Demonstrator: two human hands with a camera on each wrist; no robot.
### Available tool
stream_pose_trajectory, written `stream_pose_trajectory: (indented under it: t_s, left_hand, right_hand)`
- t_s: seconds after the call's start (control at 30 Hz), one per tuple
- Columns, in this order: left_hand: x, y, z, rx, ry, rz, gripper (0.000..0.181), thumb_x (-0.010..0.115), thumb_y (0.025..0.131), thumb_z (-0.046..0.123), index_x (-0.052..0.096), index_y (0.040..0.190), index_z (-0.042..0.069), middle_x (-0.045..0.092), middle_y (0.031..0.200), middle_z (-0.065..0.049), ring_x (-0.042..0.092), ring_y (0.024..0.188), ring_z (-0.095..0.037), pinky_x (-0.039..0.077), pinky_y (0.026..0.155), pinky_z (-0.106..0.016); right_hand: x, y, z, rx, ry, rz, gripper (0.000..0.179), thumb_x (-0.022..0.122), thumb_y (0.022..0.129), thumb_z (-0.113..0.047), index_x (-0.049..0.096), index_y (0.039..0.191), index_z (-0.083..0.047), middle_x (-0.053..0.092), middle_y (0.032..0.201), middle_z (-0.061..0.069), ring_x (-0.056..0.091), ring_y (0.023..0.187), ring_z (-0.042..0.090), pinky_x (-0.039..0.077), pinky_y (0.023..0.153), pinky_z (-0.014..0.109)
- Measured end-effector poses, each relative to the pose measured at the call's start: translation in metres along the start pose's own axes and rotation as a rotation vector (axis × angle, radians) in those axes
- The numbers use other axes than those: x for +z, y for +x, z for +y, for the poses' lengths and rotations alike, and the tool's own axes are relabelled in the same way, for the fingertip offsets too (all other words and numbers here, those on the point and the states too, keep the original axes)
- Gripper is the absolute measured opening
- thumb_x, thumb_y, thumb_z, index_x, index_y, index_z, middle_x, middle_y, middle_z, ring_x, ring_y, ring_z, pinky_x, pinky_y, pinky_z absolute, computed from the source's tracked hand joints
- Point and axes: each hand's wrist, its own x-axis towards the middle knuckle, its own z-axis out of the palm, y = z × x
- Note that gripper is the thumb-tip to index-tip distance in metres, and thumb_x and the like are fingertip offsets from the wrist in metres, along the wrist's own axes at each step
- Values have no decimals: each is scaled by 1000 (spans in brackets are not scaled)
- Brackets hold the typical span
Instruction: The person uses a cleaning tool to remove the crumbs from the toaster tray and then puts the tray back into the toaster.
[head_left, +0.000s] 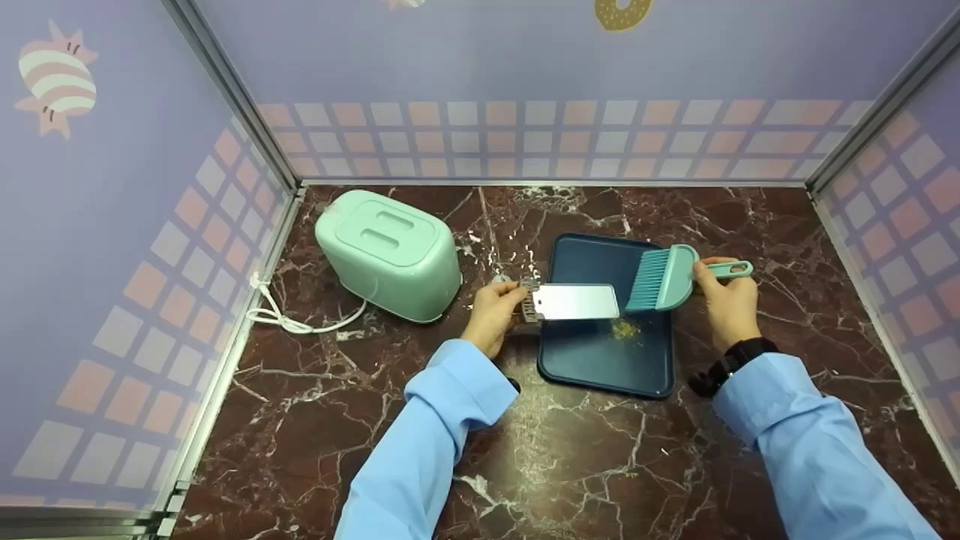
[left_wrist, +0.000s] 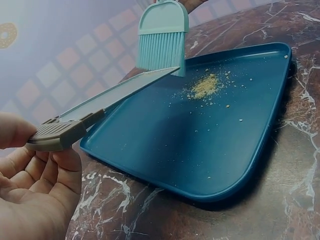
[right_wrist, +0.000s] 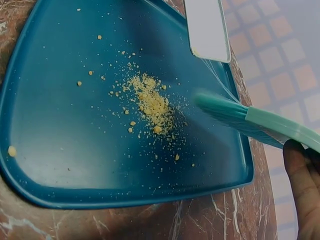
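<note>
My left hand [head_left: 495,311] pinches the brown ridged end of a flat, pale crumb tray [head_left: 577,301], thumb on top and fingers beneath. The crumb tray is held above a dark blue serving tray [head_left: 600,364], its far end pointing right. My right hand [head_left: 729,304] grips the handle of a mint-green brush [head_left: 679,277]. Its bristles [left_wrist: 160,52] hang by the crumb tray's far end, and a few stray ones reach its corner in the right wrist view. Yellow crumbs [right_wrist: 152,105] lie in a small heap on the blue tray, with loose bits scattered around.
A mint-green toaster [head_left: 390,255] stands at the left, its white cord [head_left: 300,326] looped beside it. Patterned panels [head_left: 510,139] close off the back and both sides of the dark marbled table [head_left: 555,465].
</note>
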Motion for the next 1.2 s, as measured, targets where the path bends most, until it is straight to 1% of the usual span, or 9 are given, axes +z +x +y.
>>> stream_pose_trajectory:
  t_s: [0.07, 0.2, 0.27, 0.4, 0.57, 0.67, 0.8, 1.0, 1.2]
  left_hand:
    - [0, 0, 0, -4, 8, 4, 40, 58, 104, 12, 57, 138, -8, 65, 107, -10, 59, 77, -12, 48, 70, -35]
    - [0, 0, -1, -2, 15, 4, 41, 58, 103, 12, 56, 139, -8, 65, 107, -10, 56, 71, -12, 44, 63, -33]
    - [0, 0, -1, -2, 16, 6, 41, 58, 103, 12, 56, 139, -8, 65, 108, -10, 55, 70, -11, 43, 60, -31]
    - [0, 0, -1, 1, -1, 5, 41, 58, 103, 11, 56, 139, -8, 66, 108, -11, 57, 71, -11, 44, 59, -27]
    - [1, 0, -1, 18, -17, -1, 38, 57, 103, 10, 58, 135, -10, 65, 103, -8, 59, 74, -11, 46, 60, -27]
    - [2, -1, -1, 22, -10, -1, 35, 58, 103, 10, 61, 131, -10, 64, 99, -7, 57, 73, -11, 46, 61, -29]
    - [3, -1, 0, 17, -21, 0, 30, 59, 103, 9, 64, 126, -10, 63, 95, -6, 59, 73, -12, 49, 62, -27]
    - [5, -1, 1, 1, -58, -14, 35, 58, 103, 8, 60, 132, -11, 64, 101, -8, 61, 79, -13, 52, 63, -24]
    - [6, -3, 2, 6, -39, -2, 34, 60, 102, 9, 61, 130, -10, 62, 107, -9, 58, 83, -13, 51, 65, -25]
  right_hand:
    - [0, 0, 0, -8, -18, 13, 24, 65, 102, -26, 60, 117, -9, 62, 102, 1, 62, 90, 10, 53, 73, 17]
    - [0, -2, -6, 16, 45, 16, 25, 65, 101, -24, 59, 119, -7, 62, 104, 4, 65, 91, 11, 53, 70, 17]
    - [1, -5, -13, 24, 107, 9, 26, 65, 101, -22, 58, 120, -5, 61, 107, 7, 66, 93, 13, 54, 71, 17]
    - [7, -13, -28, -13, 171, -6, 27, 65, 101, -18, 57, 121, -1, 60, 110, 14, 67, 95, 17, 56, 75, 21]
    - [20, -20, -42, -66, 270, -41, 30, 66, 100, -16, 55, 121, 3, 61, 111, 20, 71, 98, 22, 60, 81, 27]
    - [30, -19, -43, -60, 363, -70, 31, 66, 100, -15, 54, 122, 3, 62, 111, 20, 72, 96, 23, 61, 79, 30]
    - [49, -19, -43, -62, 434, -121, 33, 68, 99, -16, 53, 122, 3, 66, 108, 19, 74, 90, 23, 62, 76, 32]
    - [75, -28, -48, -98, 438, -216, 36, 70, 98, -20, 56, 121, 4, 69, 106, 20, 74, 87, 25, 62, 76, 35]
    - [89, -37, -52, -78, 449, -302, 39, 70, 98, -23, 54, 123, 4, 67, 109, 20, 73, 89, 25, 62, 77, 34]
